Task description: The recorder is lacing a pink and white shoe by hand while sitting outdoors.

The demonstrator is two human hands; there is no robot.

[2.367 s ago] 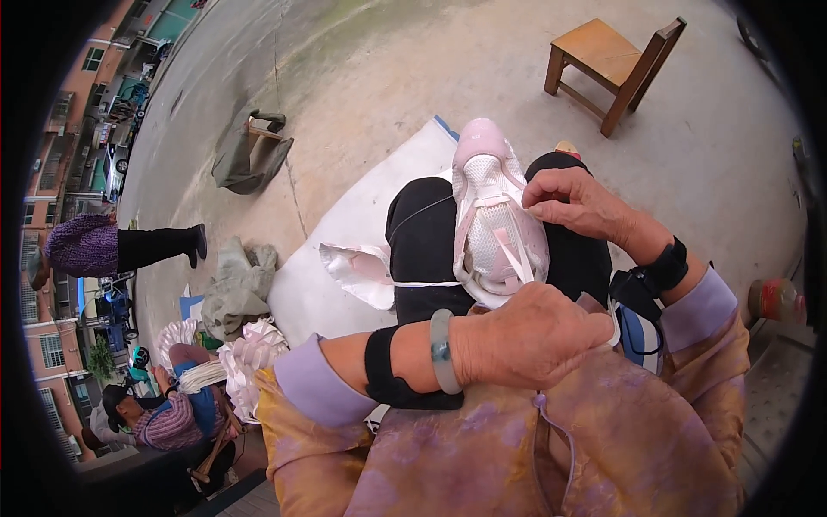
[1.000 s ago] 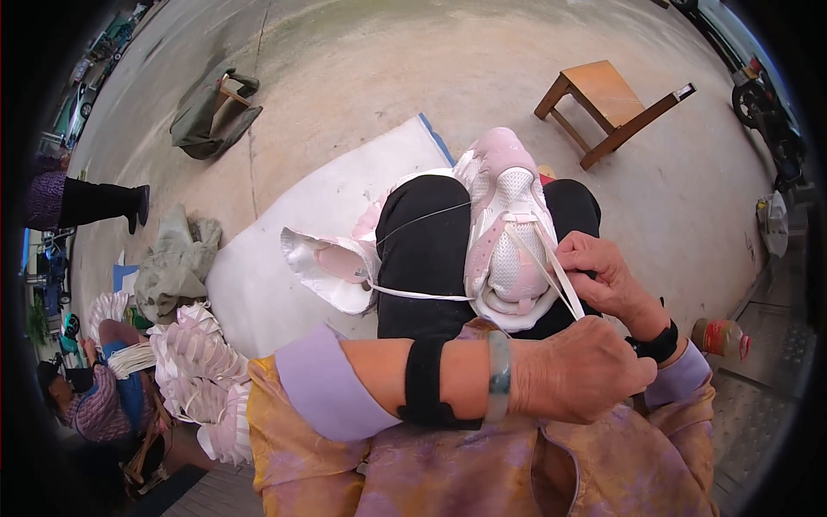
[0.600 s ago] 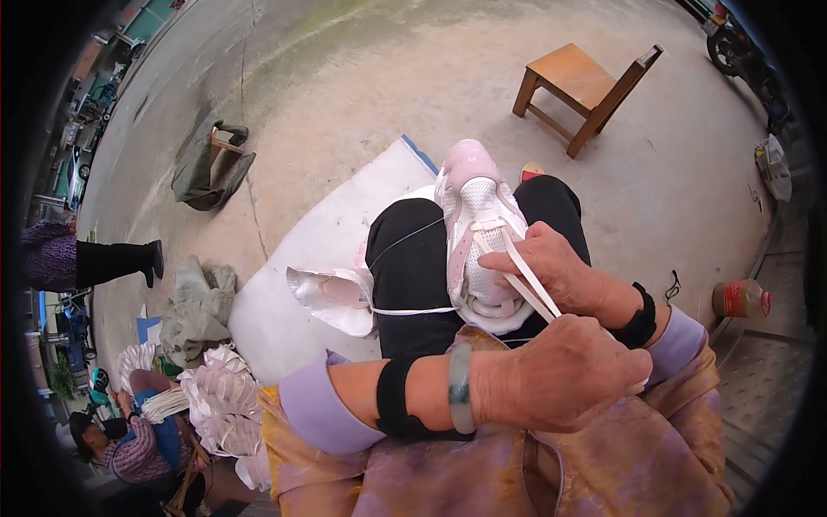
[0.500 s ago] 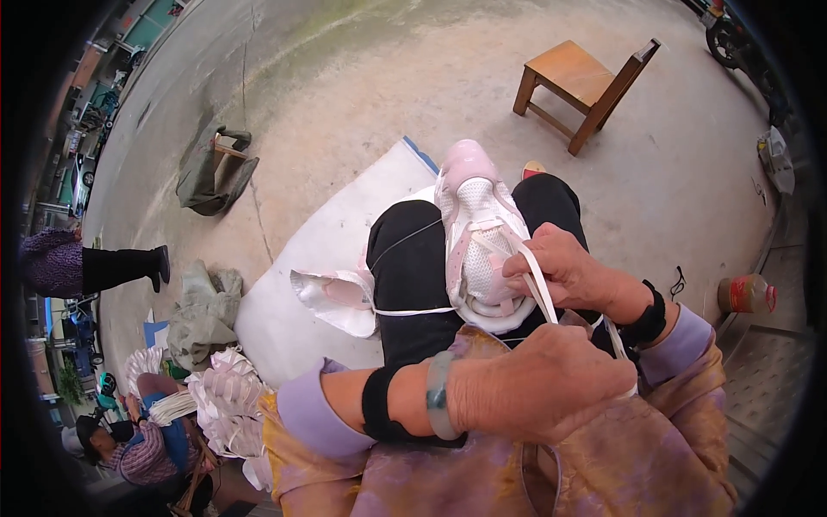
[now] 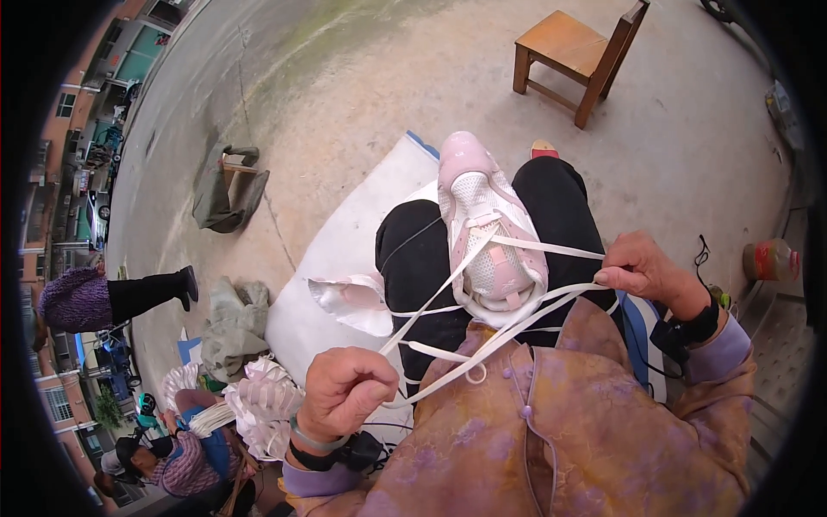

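A pink and white sneaker point(image 5: 493, 224) lies between my knees on my lap, its toe pointing away from me. White shoelaces point(image 5: 457, 269) come out of its lower eyelets and spread to both sides. My left hand point(image 5: 349, 392) is closed on lace strands at the lower left, over my lap. At the right, beyond my knee, my right hand point(image 5: 648, 269) pinches the other strands. The laces stretch between the two hands, some taut, some slack, with a small loop hanging in the middle. A pale pink and white shoe piece point(image 5: 351, 303) rests beside my left knee.
A white sheet point(image 5: 319, 250) covers the ground to my left. Pink and white shoe pieces point(image 5: 265, 405) are piled near a seated person point(image 5: 185, 461). Farther off are a standing person point(image 5: 77, 302), a draped stool point(image 5: 228, 194), a wooden chair point(image 5: 564, 43) and a plastic bottle point(image 5: 769, 260).
My hands have moved apart: the left swung from the right side across to the lower left, the right went outward. The laces, bunched before, now spread wide between them.
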